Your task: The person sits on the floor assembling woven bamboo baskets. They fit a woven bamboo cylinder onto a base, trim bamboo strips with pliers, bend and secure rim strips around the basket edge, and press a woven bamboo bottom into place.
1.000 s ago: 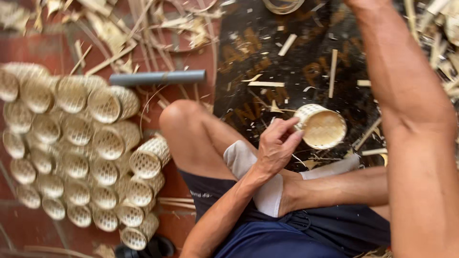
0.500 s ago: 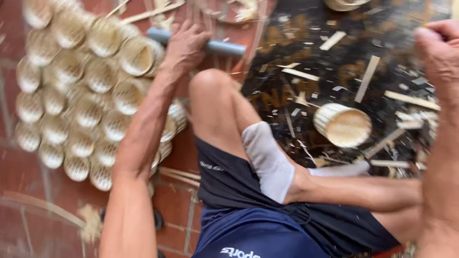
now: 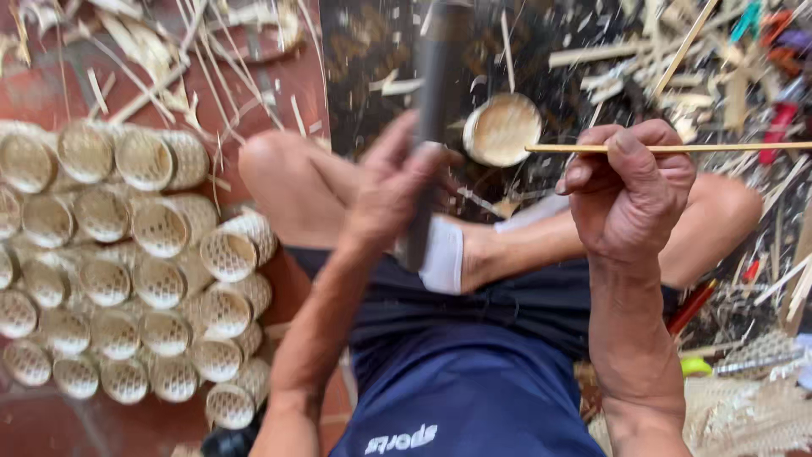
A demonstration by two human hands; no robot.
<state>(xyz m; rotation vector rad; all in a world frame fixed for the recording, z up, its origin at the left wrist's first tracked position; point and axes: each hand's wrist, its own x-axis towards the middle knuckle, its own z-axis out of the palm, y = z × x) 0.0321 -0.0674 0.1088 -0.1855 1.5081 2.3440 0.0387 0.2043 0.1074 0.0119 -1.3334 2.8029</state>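
Observation:
My left hand point(image 3: 391, 182) grips a grey metal pipe point(image 3: 433, 93), held nearly upright over my crossed legs. My right hand point(image 3: 628, 190) pinches a thin bamboo strip point(image 3: 719, 147) that runs out level to the right. A small round woven bamboo basket point(image 3: 503, 127) lies on the dark mat point(image 3: 364, 59) just beyond my knees, between the two hands. The pipe's lower end is blurred against my white sock.
Several small woven baskets point(image 3: 135, 271) are stacked in rows on the red tile floor at the left. Bamboo offcuts and strips point(image 3: 677, 51) litter the mat at the top and right. Red-handled tools point(image 3: 782, 118) and woven matting point(image 3: 753, 415) lie at the right.
My left hand, which was reaching to the pipe on the floor at the left, has lifted it up in front of me. My right hand now holds a bamboo strip.

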